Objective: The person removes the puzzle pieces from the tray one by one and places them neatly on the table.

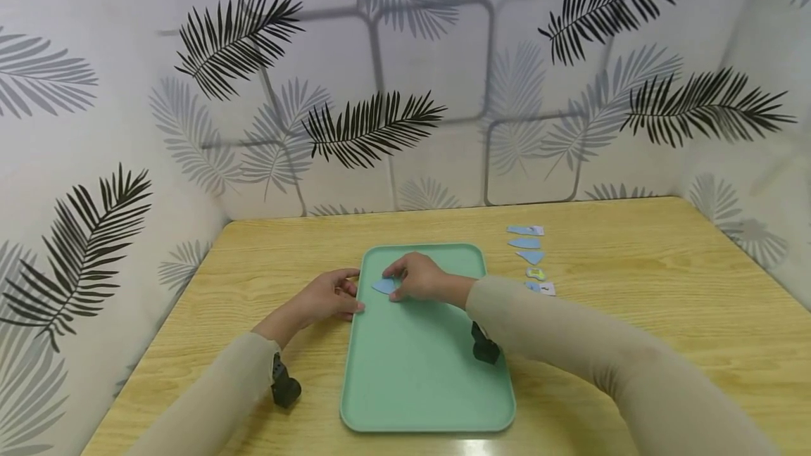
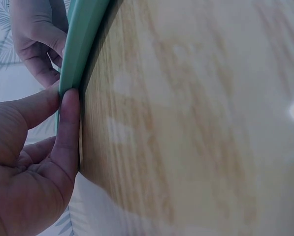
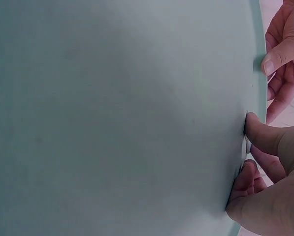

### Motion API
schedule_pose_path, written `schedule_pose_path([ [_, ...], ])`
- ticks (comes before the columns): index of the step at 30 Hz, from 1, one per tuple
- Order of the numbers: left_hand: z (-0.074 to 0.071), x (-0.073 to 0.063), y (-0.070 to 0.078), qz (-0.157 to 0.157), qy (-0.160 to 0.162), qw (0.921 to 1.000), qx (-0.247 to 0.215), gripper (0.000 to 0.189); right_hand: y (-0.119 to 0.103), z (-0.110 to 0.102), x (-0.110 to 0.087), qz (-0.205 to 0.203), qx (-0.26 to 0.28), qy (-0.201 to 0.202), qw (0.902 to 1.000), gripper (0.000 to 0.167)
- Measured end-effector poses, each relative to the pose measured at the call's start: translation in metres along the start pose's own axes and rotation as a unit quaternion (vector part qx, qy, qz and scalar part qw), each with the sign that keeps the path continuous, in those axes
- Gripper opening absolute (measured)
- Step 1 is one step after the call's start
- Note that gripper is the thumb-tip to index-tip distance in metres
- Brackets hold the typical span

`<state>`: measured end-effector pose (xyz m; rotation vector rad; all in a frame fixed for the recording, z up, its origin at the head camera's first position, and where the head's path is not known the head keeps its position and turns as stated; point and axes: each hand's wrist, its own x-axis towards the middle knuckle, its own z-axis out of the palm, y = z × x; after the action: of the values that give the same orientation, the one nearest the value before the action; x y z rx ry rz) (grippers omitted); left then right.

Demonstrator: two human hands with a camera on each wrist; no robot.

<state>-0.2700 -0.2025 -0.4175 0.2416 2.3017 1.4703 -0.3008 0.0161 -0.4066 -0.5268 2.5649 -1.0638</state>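
A light green rectangular tray [image 1: 431,378] lies on the wooden table. My left hand [image 1: 324,295] grips its left rim; in the left wrist view the thumb and a finger [image 2: 68,123] pinch the tray's edge [image 2: 80,49]. Over the upper left part of the tray, my right hand [image 1: 419,277] holds a small flat light-blue cut-out piece [image 1: 383,286] with a pointed left end. Its thumb and fingertips are at the piece's right side, low over the tray surface. In the right wrist view, only a thin edge of the piece [image 3: 247,144] shows by the thumb.
Right of the tray, several flat pieces lie in a column on the table [image 1: 633,280]: blue-and-white strips [image 1: 525,230], plain blue shapes [image 1: 524,243] and a small yellowish one [image 1: 535,274]. A leaf-patterned wall covering [image 1: 437,160] stands behind the table.
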Motion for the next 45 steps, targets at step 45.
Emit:
schedule_pose_path([
  [45,0.002,0.001,0.002,-0.012,0.006,0.9999,0.004,0.072,0.01,-0.01,-0.007,-0.057,-0.002,-0.014,0.9983,0.035],
])
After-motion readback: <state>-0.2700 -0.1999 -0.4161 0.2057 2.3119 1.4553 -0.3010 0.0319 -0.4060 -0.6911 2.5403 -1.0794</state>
